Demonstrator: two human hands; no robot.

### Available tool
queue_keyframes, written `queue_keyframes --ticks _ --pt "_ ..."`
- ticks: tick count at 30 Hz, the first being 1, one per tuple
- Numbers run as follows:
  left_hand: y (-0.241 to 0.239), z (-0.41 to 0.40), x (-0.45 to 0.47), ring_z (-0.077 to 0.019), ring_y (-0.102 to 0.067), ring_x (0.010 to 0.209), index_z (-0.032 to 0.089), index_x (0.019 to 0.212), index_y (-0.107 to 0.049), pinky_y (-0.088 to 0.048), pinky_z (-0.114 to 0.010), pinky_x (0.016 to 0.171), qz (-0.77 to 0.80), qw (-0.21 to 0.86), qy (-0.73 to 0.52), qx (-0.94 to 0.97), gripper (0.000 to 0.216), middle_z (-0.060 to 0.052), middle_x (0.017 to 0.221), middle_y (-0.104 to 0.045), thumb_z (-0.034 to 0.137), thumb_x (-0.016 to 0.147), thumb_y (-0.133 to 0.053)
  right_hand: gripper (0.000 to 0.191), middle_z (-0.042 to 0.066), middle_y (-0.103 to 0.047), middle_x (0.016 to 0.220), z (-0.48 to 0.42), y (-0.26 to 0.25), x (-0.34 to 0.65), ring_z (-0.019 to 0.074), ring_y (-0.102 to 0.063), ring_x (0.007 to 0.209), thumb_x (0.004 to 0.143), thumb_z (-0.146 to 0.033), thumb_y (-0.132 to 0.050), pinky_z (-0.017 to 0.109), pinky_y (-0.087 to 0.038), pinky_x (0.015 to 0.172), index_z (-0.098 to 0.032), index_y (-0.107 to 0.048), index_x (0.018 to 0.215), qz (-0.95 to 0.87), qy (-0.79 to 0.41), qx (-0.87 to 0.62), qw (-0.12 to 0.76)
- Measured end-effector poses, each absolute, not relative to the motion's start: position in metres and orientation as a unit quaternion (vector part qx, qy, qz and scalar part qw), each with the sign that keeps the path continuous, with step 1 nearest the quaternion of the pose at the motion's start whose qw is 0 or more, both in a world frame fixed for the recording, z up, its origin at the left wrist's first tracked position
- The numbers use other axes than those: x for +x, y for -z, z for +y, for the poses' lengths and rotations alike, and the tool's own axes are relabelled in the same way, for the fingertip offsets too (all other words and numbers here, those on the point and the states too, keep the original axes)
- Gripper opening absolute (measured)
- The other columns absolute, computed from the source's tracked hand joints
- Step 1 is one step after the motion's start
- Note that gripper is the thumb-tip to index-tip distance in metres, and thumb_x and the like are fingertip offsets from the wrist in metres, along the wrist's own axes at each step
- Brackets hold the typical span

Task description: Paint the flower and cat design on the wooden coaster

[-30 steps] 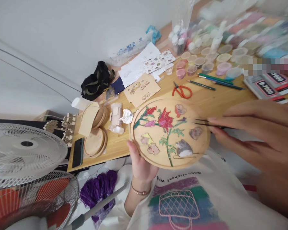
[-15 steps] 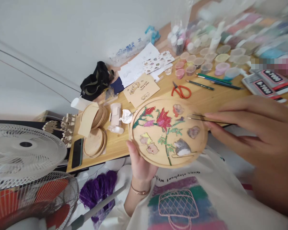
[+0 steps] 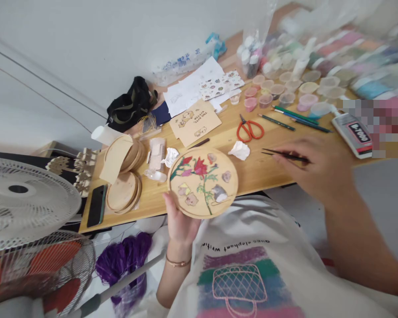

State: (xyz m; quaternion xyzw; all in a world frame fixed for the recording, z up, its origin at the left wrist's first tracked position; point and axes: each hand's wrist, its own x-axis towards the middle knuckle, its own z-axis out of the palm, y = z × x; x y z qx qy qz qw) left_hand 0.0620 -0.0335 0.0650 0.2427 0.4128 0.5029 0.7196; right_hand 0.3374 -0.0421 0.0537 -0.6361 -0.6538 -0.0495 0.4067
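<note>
My left hand (image 3: 182, 223) grips a round wooden plate (image 3: 227, 163) by its lower left edge, thumb on the rim. The plate is tilted toward me and bears a red flower with green stems, several small animal-like pictures and a thin stick shape. In my right hand (image 3: 325, 170) is a pair of tweezers (image 3: 287, 155), pinched between the fingers. Their tips point left and stand apart from the plate, with nothing visible between them. A crumpled white tissue (image 3: 239, 150) lies on the table between the plate and the tweezer tips.
Red-handled scissors (image 3: 250, 131), several pencils (image 3: 277, 122) and a kraft card (image 3: 195, 122) lie behind the plate. Small lidded cups (image 3: 265, 100) stand farther back. A B-7000 glue tube (image 3: 353, 134) is at right. Stacked wooden plates (image 3: 121, 192), a phone (image 3: 97, 206) and fans (image 3: 33, 201) are left.
The plate has moved left and farther from my view. My right hand has drawn the tweezers off the plate, which uncovers the crumpled tissue and a dark stick on the table.
</note>
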Motion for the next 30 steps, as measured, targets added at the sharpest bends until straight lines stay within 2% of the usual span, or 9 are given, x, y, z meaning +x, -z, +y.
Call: queue_keyframes --ticks 2,5,9,13,16,22,27,30 --pt "-0.06 -0.032 0.054 -0.0283 -0.037 0.148 0.03 0.144 -0.051 -0.031 -0.045 0.123 0.415 0.715 -0.519 0.218 0.071 -0.007 0.151 -0.053 0.073 0.092 -0.033 0.021 0.008 -0.072 0.086 -0.031 -0.032 0.34 0.0212 -0.067 0.078 0.088 -0.035 -0.059 0.032 -0.049 0.063 -0.019 -0.073 0.088 -0.615 -0.022 -0.699 0.365" --pt "-0.055 -0.03 0.047 -0.028 -0.039 0.148 0.032 0.145 -0.051 -0.033 -0.044 0.122 0.42 0.703 -0.542 0.189 0.068 -0.006 0.151 -0.053 0.073 0.092 -0.035 0.026 0.008 -0.071 0.085 -0.02 -0.012 0.336 0.0213 -0.065 0.075 0.087 -0.036 -0.055 0.033 -0.049 0.065 -0.019 -0.073 0.088 -0.611 -0.063 -0.708 0.349" --pt "-0.053 -0.029 0.046 -0.0281 -0.039 0.147 0.031 0.143 -0.053 -0.034 -0.045 0.121 0.414 0.699 -0.556 0.173 0.068 -0.006 0.15 -0.055 0.073 0.092 -0.036 0.025 0.008 -0.071 0.09 -0.008 -0.008 0.324 0.0209 -0.064 0.077 0.086 -0.036 -0.054 0.033 -0.049 0.068 -0.021 -0.073 0.09 -0.605 -0.081 -0.716 0.339" --pt "-0.054 -0.031 0.046 -0.0289 -0.038 0.148 0.03 0.14 -0.056 -0.034 -0.046 0.121 0.399 0.721 -0.539 0.173 0.067 -0.006 0.152 -0.052 0.073 0.091 -0.038 0.021 0.009 -0.071 0.089 0.004 -0.008 0.317 0.0216 -0.061 0.074 0.084 -0.033 -0.054 0.032 -0.042 0.061 -0.02 -0.072 0.084 -0.613 -0.083 -0.747 0.245" --pt "-0.054 -0.032 0.046 -0.0306 -0.039 0.147 0.03 0.139 -0.057 -0.034 -0.048 0.122 0.391 0.727 -0.537 0.174 0.069 -0.006 0.153 -0.052 0.074 0.09 -0.039 0.022 0.009 -0.071 0.091 0.007 -0.01 0.317 0.0205 -0.06 0.072 0.085 -0.03 -0.053 0.032 -0.04 0.06 -0.02 -0.072 0.084 -0.622 -0.084 -0.75 0.211" --pt "-0.051 -0.031 0.045 -0.0319 -0.04 0.146 0.028 0.142 -0.054 -0.033 -0.049 0.122 0.397 0.732 -0.527 0.168 0.073 -0.008 0.152 -0.052 0.075 0.09 -0.038 0.022 0.006 -0.068 0.08 -0.014 -0.023 0.332 0.0184 -0.057 0.064 0.083 -0.033 -0.054 0.03 -0.037 0.055 -0.022 -0.072 0.081 -0.644 -0.037 -0.731 0.22" --pt "-0.051 -0.029 0.048 -0.031 -0.041 0.146 0.028 0.145 -0.05 -0.033 -0.049 0.122 0.388 0.738 -0.527 0.165 0.073 -0.009 0.149 -0.055 0.074 0.091 -0.036 0.017 0.008 -0.068 0.076 -0.04 -0.032 0.348 0.0199 -0.062 0.067 0.084 -0.032 -0.058 0.031 -0.041 0.054 -0.022 -0.07 0.077 -0.66 0.067 -0.704 0.253" --pt "-0.052 -0.03 0.051 -0.0295 -0.038 0.148 0.027 0.146 -0.049 -0.032 -0.047 0.122 0.381 0.735 -0.535 0.168 0.072 -0.008 0.15 -0.054 0.072 0.093 -0.034 0.013 0.008 -0.069 0.078 -0.048 -0.033 0.352 0.0198 -0.062 0.065 0.085 -0.029 -0.06 0.031 -0.041 0.053 -0.023 -0.069 0.078 -0.67 0.079 -0.694 0.251"
